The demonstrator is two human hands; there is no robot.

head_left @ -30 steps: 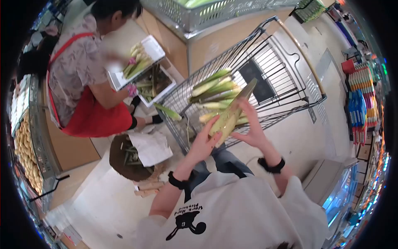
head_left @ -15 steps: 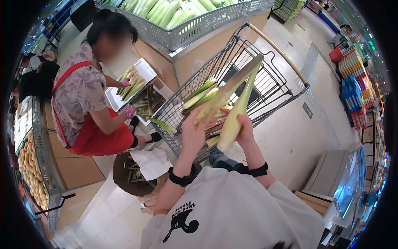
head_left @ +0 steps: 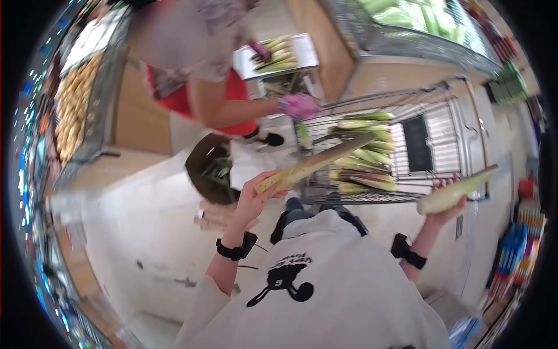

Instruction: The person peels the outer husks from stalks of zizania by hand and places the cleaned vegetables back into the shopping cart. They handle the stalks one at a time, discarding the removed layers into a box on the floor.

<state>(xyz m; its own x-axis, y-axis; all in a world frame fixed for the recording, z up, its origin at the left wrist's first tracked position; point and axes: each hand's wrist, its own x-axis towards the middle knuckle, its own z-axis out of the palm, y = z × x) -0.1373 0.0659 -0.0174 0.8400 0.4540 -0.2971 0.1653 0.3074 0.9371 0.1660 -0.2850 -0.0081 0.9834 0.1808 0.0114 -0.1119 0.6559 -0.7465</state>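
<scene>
My left hand (head_left: 254, 198) is closed around the base of a long, flat strip of husk (head_left: 319, 164), greenish yellow with brown edges, which points up and right over the cart. Out to the right, my right hand (head_left: 446, 214) grips a pale green water bamboo shoot (head_left: 453, 192), its thick end to the left and its tip to the upper right. Between and beyond my hands, several more water bamboo shoots (head_left: 369, 156) lie in rows inside the wire shopping cart (head_left: 459, 122).
At upper left a person in a red apron (head_left: 232, 125) reaches a pink-gloved hand (head_left: 299, 106) to the cart's edge. A white tray of shoots (head_left: 308, 49) sits behind. A brown bin (head_left: 200, 168) with leafy scraps stands left of the cart, near a potato display (head_left: 75, 104).
My hands have moved apart, the husk strip going left and the shoot right. My view has turned and blurred. The other person's gloved hand has come to the cart.
</scene>
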